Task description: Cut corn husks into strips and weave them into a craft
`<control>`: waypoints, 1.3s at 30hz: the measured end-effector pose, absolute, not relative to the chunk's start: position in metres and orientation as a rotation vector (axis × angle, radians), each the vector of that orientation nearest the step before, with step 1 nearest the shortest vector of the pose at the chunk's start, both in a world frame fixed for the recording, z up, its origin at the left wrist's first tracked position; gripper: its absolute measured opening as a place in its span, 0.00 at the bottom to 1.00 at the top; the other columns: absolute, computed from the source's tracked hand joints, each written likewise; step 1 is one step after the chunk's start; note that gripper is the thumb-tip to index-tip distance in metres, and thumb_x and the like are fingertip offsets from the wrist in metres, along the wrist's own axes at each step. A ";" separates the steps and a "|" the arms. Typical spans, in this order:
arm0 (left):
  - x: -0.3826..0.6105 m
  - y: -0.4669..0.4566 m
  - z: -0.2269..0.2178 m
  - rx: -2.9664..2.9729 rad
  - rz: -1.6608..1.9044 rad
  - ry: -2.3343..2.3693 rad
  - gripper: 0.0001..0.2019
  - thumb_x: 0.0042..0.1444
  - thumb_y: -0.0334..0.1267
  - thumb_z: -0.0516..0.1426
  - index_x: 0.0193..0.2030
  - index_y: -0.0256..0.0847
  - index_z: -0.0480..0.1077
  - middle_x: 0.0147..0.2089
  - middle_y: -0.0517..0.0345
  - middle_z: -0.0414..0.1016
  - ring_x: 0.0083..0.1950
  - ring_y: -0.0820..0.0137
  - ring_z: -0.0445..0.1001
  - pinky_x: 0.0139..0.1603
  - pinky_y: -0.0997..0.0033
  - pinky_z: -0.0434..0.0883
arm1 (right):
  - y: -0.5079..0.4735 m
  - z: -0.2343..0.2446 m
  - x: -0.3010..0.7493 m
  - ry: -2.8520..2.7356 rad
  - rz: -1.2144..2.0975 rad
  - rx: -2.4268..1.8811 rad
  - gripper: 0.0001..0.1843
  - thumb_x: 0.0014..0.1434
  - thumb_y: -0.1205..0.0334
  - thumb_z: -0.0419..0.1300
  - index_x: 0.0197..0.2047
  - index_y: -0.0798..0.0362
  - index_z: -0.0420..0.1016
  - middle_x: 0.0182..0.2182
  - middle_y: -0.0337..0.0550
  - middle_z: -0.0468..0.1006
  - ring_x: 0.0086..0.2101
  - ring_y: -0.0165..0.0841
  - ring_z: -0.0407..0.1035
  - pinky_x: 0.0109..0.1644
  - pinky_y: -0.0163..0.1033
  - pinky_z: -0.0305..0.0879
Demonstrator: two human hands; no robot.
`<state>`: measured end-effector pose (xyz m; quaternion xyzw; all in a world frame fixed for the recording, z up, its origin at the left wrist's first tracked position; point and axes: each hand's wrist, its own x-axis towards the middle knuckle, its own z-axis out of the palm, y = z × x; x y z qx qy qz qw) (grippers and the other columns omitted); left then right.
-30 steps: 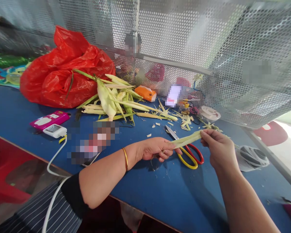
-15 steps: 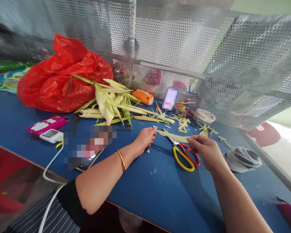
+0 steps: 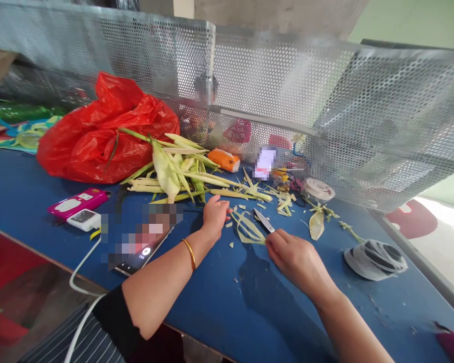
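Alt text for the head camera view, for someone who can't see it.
A right hand pinches a split husk strip over a blue table, with the left hand close to the strip's other end. Scissors show, partly hidden by the right hand; a husk pile and a red bag sit farther back.

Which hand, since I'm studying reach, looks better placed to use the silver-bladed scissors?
Probably the right hand: it's beside the blades, though pinching a pale green split husk strip; the left hand is farther off.

No readable text; lettering on phone screen (image 3: 147,248) too small
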<state>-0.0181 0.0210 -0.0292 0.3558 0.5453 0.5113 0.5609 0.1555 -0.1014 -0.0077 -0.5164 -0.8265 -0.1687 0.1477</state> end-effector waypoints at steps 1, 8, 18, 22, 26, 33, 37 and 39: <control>-0.017 0.020 -0.031 0.894 1.211 1.307 0.17 0.54 0.32 0.58 0.52 0.38 0.69 0.46 0.52 0.75 0.30 0.77 0.74 0.25 0.80 0.66 | -0.102 -0.008 0.152 -2.467 -0.515 -1.445 0.14 0.67 0.69 0.48 0.31 0.53 0.69 0.26 0.42 0.73 0.23 0.30 0.66 0.29 0.37 0.52; -0.012 0.006 -0.034 1.699 1.107 1.187 0.09 0.57 0.36 0.54 0.38 0.41 0.77 0.35 0.58 0.80 0.35 0.71 0.76 0.37 0.75 0.68 | -0.105 -0.012 0.132 -2.688 -0.471 -1.443 0.11 0.59 0.77 0.53 0.31 0.53 0.69 0.26 0.40 0.74 0.21 0.30 0.64 0.27 0.40 0.48; -0.009 -0.009 -0.027 1.901 0.988 1.167 0.12 0.57 0.34 0.53 0.38 0.44 0.79 0.40 0.60 0.82 0.39 0.69 0.76 0.42 0.72 0.67 | -0.075 0.011 0.165 -2.227 0.046 -1.598 0.14 0.68 0.56 0.51 0.38 0.49 0.76 0.34 0.42 0.78 0.31 0.32 0.73 0.34 0.35 0.61; -0.009 -0.005 -0.028 1.807 1.036 1.186 0.11 0.56 0.34 0.54 0.38 0.43 0.79 0.39 0.58 0.82 0.39 0.68 0.76 0.42 0.72 0.67 | -0.009 0.004 0.189 -2.071 -0.286 -2.039 0.13 0.66 0.58 0.52 0.45 0.48 0.78 0.45 0.46 0.79 0.38 0.37 0.74 0.35 0.37 0.62; -0.010 -0.001 -0.032 1.782 1.036 1.208 0.11 0.56 0.34 0.54 0.37 0.43 0.79 0.37 0.59 0.82 0.37 0.68 0.76 0.39 0.72 0.67 | 0.048 -0.015 0.200 -2.087 -0.325 -2.116 0.14 0.62 0.63 0.56 0.48 0.51 0.79 0.46 0.51 0.79 0.40 0.40 0.74 0.36 0.39 0.62; -0.009 0.000 -0.029 1.723 1.027 1.201 0.11 0.57 0.36 0.54 0.36 0.42 0.79 0.35 0.59 0.81 0.36 0.69 0.76 0.39 0.72 0.67 | 0.073 -0.033 0.203 -2.213 -0.379 -2.042 0.09 0.60 0.68 0.58 0.36 0.51 0.80 0.36 0.50 0.81 0.37 0.40 0.73 0.39 0.41 0.59; -0.009 0.001 -0.026 1.649 1.026 1.189 0.10 0.56 0.36 0.55 0.36 0.41 0.78 0.34 0.58 0.81 0.35 0.70 0.76 0.38 0.72 0.67 | 0.061 -0.027 0.204 -2.148 -0.514 -1.997 0.12 0.65 0.65 0.53 0.38 0.53 0.78 0.35 0.51 0.79 0.35 0.39 0.71 0.40 0.42 0.57; -0.010 0.002 -0.025 1.585 1.025 1.166 0.09 0.57 0.38 0.56 0.36 0.40 0.78 0.33 0.57 0.81 0.33 0.70 0.76 0.36 0.72 0.67 | 0.050 -0.022 0.201 -2.101 -0.594 -1.966 0.13 0.67 0.63 0.51 0.41 0.54 0.77 0.37 0.51 0.79 0.34 0.38 0.70 0.39 0.41 0.56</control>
